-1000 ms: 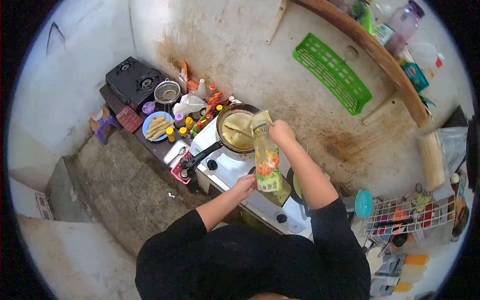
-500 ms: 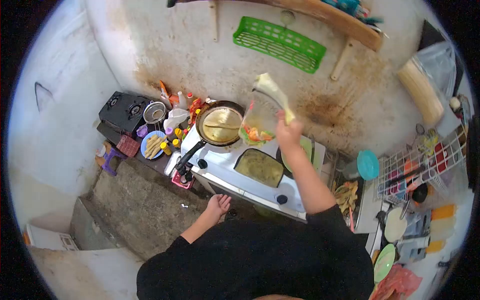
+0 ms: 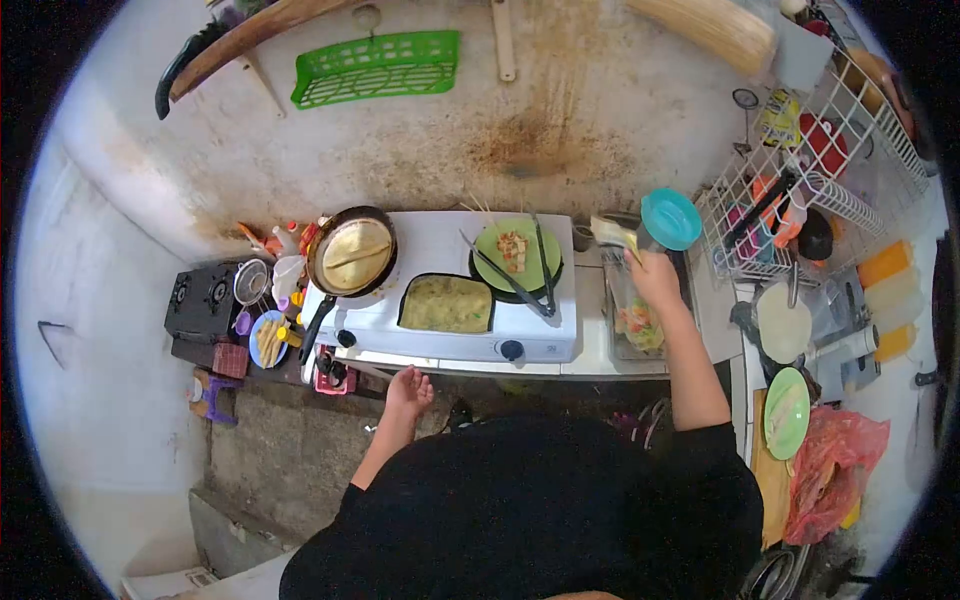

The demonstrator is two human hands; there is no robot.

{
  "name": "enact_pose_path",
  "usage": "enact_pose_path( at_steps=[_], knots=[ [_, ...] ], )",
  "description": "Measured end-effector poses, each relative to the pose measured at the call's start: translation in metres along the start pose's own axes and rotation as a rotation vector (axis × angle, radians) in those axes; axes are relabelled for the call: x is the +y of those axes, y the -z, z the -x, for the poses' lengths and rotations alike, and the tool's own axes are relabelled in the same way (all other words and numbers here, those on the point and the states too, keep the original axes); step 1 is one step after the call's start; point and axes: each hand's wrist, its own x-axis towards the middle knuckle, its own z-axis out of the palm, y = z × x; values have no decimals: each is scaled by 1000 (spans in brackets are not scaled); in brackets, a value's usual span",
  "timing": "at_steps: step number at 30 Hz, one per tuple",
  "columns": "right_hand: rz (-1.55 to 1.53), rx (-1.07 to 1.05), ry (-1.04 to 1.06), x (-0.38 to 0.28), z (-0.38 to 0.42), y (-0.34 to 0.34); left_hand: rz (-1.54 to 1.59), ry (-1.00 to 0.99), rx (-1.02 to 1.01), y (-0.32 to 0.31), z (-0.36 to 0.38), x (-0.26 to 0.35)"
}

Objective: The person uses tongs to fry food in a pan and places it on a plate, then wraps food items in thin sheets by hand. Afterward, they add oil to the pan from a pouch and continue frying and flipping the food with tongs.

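My right hand (image 3: 657,280) is closed at the top of a clear plastic bag (image 3: 640,325) with orange, red and green pieces showing in its lower part. A pale yellowish end (image 3: 612,233) sticks out past my fingers. The bag overlaps a rectangular tray (image 3: 668,352) right of the stove (image 3: 440,347). Low in front of the stove, my left hand (image 3: 408,393) is empty, palm up, fingers loosely curled and apart. A frying pan (image 3: 382,222) on the left burner holds a pale flat round with a raised fold. A green plate (image 3: 487,245) carrying small diced pieces and black tongs (image 3: 544,262) rests on the right burner.
Between the burners lies a dark-edged pan of yellowish mixture (image 3: 445,303). A turquoise bowl (image 3: 672,218) and white wire rack (image 3: 745,235) stand at right. At left are a blue plate of rolls (image 3: 279,340) and a black stove (image 3: 205,305). A green basket (image 3: 380,70) hangs above.
My right hand has carried the bag from above the stove, near the pan, rightward to the tray. The view has turned right, and my left hand keeps its open pose.
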Motion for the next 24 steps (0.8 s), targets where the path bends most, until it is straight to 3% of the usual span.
enact_pose_path(
  at_steps=[5, 11, 15, 24],
  knots=[
    [-87, 136, -155, 49, -11, -23, -53, 88, -42, 1, -5, -27],
    [-239, 34, -397, 39, -38, -47, -48, 76, -6, -13, 20, -51],
    [-64, 71, -351, 29, -53, -76, -16, 59, -13, -10, 21, -59],
    [-33, 109, -224, 17, -71, -57, -23, 28, 9, -11, 28, -76]
  ],
)
